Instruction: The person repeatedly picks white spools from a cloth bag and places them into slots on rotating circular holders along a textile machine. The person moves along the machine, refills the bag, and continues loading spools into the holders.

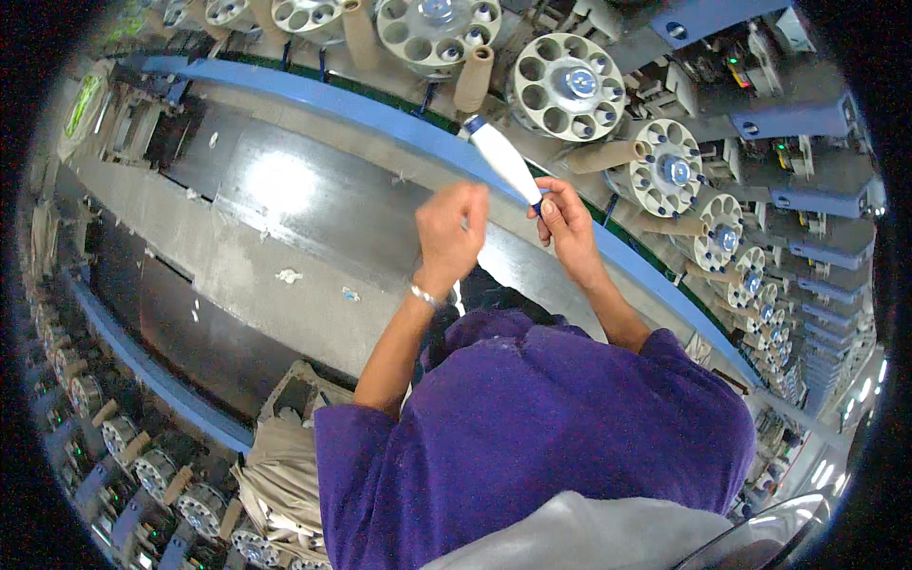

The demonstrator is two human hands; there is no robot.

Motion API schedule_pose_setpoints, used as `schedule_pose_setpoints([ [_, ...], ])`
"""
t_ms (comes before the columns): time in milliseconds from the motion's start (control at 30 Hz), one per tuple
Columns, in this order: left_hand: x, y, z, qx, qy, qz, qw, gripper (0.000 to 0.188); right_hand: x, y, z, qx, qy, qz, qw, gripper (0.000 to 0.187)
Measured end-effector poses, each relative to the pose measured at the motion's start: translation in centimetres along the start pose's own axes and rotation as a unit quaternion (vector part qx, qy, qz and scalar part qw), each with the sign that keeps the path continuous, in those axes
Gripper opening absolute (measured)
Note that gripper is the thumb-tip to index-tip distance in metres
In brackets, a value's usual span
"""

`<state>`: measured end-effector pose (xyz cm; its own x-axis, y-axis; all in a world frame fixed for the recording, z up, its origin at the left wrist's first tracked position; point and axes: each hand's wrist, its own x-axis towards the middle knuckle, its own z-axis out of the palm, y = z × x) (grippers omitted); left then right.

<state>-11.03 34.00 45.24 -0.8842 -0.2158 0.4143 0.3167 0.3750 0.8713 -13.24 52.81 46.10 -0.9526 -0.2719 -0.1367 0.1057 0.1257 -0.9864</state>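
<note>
Pinching the blue lower end of a white yarn bobbin (506, 163), our right hand (567, 223) has thumb and fingertips closed on it, the other fingers loosely bent. Bobbin slants up and to the left, across our view of the blue rail (380, 112); its far blue end shows just below a brown tube (474, 80). Our left hand (451, 228) is near but apart from the bobbin, fingers curled into a loose fist; whether a thread lies inside, we cannot tell. Bracelet (425, 297) on that wrist. Beyond the rail we note a round pale magazine (555, 84), blue hub, ring of pockets; more of its kind run off to our right. Left of us, grey floor (237, 256) with white lint scraps (289, 275).
</note>
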Motion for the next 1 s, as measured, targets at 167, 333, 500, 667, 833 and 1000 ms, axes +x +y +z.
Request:
schedule_pose_setpoints([
  [167, -4.1, 2.2, 4.3, 0.099, -0.148, 0.272, 0.946, 0.017, -0.4, 2.7, -3.2, 0.251, 0.083, 0.174, 0.949, 0.027],
  [333, -5.2, 1.3, 9.4, 0.103, -0.181, 0.221, 0.953, 0.019, 6.9, 6.4, -7.2, 0.597, 0.211, 0.297, 0.715, 0.017],
  [500, -1.7, -0.7, 12.7, 0.102, -0.158, 0.014, 0.982, 0.022, 13.7, 9.7, -11.3, 0.715, 0.023, 0.327, 0.617, 0.037],
  [667, -0.6, -2.9, 11.4, 0.011, -0.103, -0.141, 0.985, 0.017, 11.4, 11.7, -12.4, 0.233, 0.141, 0.124, 0.954, 0.031],
  [833, -3.9, -4.2, 10.0, 0.027, -0.122, -0.197, 0.972, 0.016, 12.6, 10.0, -13.3, -0.438, 0.282, -0.104, 0.847, 0.026],
  [1000, -5.4, -4.3, 9.7, 0.008, -0.164, -0.269, 0.949, 0.011, 16.1, 9.7, -15.2, -0.665, 0.121, -0.161, 0.719, 0.017],
])
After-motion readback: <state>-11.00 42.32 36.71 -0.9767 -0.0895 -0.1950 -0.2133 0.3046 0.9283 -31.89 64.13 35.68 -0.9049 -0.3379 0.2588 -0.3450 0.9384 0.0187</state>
